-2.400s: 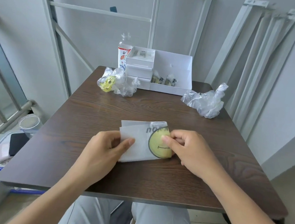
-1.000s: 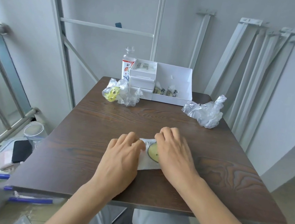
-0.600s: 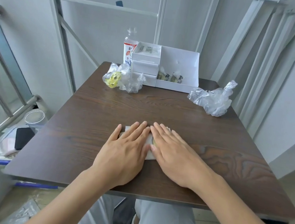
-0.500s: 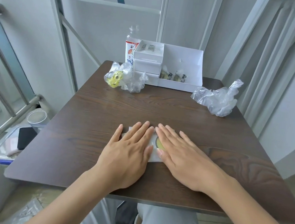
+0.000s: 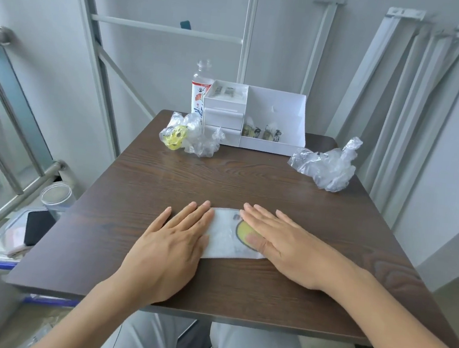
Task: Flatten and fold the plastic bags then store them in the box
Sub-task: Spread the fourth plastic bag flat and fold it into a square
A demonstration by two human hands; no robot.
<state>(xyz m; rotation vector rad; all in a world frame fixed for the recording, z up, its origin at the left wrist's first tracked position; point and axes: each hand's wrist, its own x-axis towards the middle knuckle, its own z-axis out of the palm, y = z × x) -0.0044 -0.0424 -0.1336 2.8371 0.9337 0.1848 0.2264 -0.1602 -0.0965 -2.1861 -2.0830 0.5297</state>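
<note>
Hands: left hand (image 5: 168, 250) and right hand (image 5: 285, 249) flat, fingers straight, pressing folded white plastic bag with yellow circle (image 5: 225, 237) onto dark wooden table (image 5: 250, 184) near front edge | white open-top box (image 5: 276, 107) at far edge: small folded bags (image 5: 261, 133) in open compartment (image 5: 271, 147), more in top tray (image 5: 224, 105) | crumpled yellow-printed clear bag (image 5: 189, 137) at its left front, plain crumpled clear bag (image 5: 326, 167) just right

- Bright, soft daylight; I read it as coming from the railing (image 5: 7, 177) side, left.
- Faint soft shadows under left hand (image 5: 168, 250) and right hand (image 5: 288, 249) on the table (image 5: 250, 184).
- Pale sheen on the table mid-frame, nothing clipped.
- Wide-angle bowing at edges; leaning metal rails (image 5: 401, 107) curve.
- Centre sharp, corners slightly soft.
</note>
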